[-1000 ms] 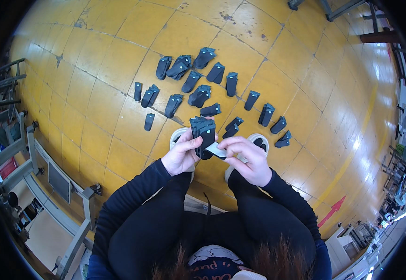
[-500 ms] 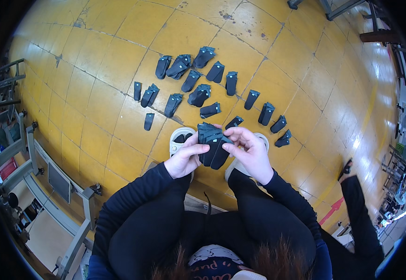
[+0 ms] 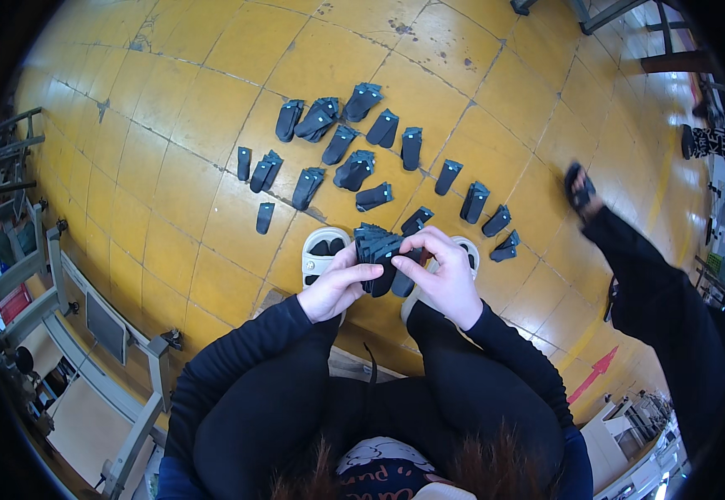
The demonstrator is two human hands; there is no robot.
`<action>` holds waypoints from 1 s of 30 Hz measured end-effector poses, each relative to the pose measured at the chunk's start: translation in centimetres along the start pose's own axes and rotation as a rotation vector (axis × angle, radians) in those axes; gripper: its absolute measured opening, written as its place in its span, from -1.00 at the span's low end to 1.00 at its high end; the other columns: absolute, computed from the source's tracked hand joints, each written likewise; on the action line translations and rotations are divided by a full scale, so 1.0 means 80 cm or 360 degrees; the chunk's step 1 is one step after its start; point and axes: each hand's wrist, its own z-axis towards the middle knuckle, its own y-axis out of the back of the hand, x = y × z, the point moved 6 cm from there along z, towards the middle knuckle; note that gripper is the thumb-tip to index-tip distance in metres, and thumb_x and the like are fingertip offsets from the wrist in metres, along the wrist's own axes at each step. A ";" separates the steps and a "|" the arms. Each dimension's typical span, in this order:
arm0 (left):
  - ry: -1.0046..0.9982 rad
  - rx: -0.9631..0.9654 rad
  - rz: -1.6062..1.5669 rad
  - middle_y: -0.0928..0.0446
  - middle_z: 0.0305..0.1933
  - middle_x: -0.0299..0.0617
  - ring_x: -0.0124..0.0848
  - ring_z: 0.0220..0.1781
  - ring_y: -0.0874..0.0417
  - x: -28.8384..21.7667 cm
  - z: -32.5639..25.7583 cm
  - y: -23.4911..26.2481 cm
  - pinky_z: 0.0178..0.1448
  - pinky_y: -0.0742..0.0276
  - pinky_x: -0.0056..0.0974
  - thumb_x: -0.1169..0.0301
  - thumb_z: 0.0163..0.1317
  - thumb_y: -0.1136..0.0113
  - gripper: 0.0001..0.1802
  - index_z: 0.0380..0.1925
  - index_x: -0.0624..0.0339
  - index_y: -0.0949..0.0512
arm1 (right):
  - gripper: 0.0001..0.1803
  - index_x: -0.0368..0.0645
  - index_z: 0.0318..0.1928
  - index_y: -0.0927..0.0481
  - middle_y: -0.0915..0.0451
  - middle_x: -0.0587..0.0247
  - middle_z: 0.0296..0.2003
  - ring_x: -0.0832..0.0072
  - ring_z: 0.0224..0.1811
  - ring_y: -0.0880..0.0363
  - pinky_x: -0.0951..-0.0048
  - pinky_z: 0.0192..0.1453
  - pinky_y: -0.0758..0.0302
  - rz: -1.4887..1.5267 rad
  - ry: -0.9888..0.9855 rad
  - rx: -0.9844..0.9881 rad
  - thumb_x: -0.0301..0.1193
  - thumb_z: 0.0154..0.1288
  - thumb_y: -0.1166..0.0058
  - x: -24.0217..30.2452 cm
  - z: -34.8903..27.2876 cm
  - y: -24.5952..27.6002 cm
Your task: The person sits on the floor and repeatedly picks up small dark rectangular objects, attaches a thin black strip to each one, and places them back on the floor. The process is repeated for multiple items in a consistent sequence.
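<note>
While gripped, dark bundle, between hands.

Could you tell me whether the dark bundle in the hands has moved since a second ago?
Yes. The bundle has dropped lower, toward the left slipper, and both hands now grip it.

sock bundles on floor, before slippers

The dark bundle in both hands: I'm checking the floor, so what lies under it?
Under the dark bundle: yellow tiled floor and two white sandals. Hands and bundle cover the floor directly beneath.
</note>
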 end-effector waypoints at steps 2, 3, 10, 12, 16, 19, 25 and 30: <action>-0.0026 -0.0007 0.0020 -0.47 0.08 -0.30 -0.53 0.13 -0.47 -0.001 0.001 -0.001 0.22 -0.36 -0.37 0.49 0.25 -0.18 -0.55 0.14 0.19 -0.35 | -0.82 -0.25 -0.24 -0.61 -0.51 0.32 -0.33 0.61 -0.40 -0.43 0.59 -0.31 -0.35 -0.0013 0.0017 -0.0080 -0.53 0.13 -0.29 -0.005 0.000 0.001; -0.0026 -0.0020 0.0009 -0.47 0.07 -0.31 -0.53 0.12 -0.47 -0.002 0.002 -0.002 0.21 -0.36 -0.37 0.50 0.26 -0.18 -0.56 0.14 0.19 -0.35 | -0.82 -0.25 -0.26 -0.61 -0.52 0.32 -0.34 0.60 -0.42 -0.43 0.59 -0.32 -0.35 0.0000 0.0014 -0.0109 -0.52 0.12 -0.30 -0.004 0.000 0.001; -0.0046 0.0031 0.0002 -0.46 0.07 -0.31 -0.56 0.11 -0.45 -0.003 0.001 -0.003 0.19 -0.35 -0.38 0.48 0.27 -0.20 -0.56 0.13 0.19 -0.35 | -0.89 -0.24 -0.39 -0.65 -0.56 0.33 -0.45 0.59 -0.49 -0.45 0.58 -0.40 -0.34 -0.0084 0.0128 -0.0229 -0.52 0.06 -0.34 0.007 0.002 0.007; -0.0065 0.0021 0.0022 -0.46 0.06 -0.31 -0.56 0.10 -0.45 -0.002 0.002 -0.003 0.19 -0.35 -0.39 0.47 0.27 -0.20 -0.56 0.13 0.19 -0.35 | -0.90 -0.24 -0.41 -0.66 -0.57 0.32 -0.48 0.58 -0.49 -0.46 0.56 -0.41 -0.34 -0.0081 0.0141 -0.0271 -0.53 0.05 -0.34 0.008 0.002 0.008; -0.0101 0.0008 0.0050 -0.47 0.06 -0.31 -0.55 0.11 -0.45 -0.004 0.003 -0.005 0.17 -0.35 -0.39 0.46 0.27 -0.21 -0.56 0.13 0.19 -0.35 | -0.89 -0.23 -0.43 -0.66 -0.56 0.30 -0.49 0.56 -0.49 -0.48 0.54 -0.41 -0.36 -0.0126 0.0190 -0.0338 -0.55 0.02 -0.35 0.010 0.000 0.008; -0.0084 0.0014 0.0076 -0.47 0.07 -0.30 -0.54 0.12 -0.45 -0.001 0.003 -0.001 0.19 -0.34 -0.38 0.44 0.30 -0.19 -0.57 0.13 0.20 -0.34 | -0.87 -0.24 -0.42 -0.64 -0.55 0.27 -0.47 0.51 -0.48 -0.48 0.52 -0.40 -0.36 -0.0181 0.0270 -0.0323 -0.57 0.00 -0.35 0.014 -0.001 0.009; -0.0068 -0.0071 -0.0279 -0.48 0.08 -0.25 -0.47 0.10 -0.50 -0.003 -0.001 -0.002 0.19 -0.42 -0.30 0.34 0.39 -0.07 -0.57 0.21 0.21 -0.31 | -0.85 -0.24 -0.37 -0.59 -0.52 0.24 -0.40 0.43 -0.41 -0.52 0.48 -0.33 -0.42 -0.0096 0.0488 -0.0100 -0.62 0.00 -0.28 0.031 -0.007 0.001; -0.0131 0.0035 -0.0261 -0.44 0.01 -0.16 -0.33 0.06 -0.51 -0.024 0.006 0.004 0.18 -0.45 -0.18 0.09 0.31 -0.13 -0.30 0.33 0.17 -0.16 | -0.85 -0.25 -0.37 -0.57 -0.52 0.22 -0.37 0.41 -0.36 -0.53 0.46 -0.26 -0.46 0.0042 0.0692 0.0162 -0.62 0.01 -0.25 0.047 -0.020 -0.001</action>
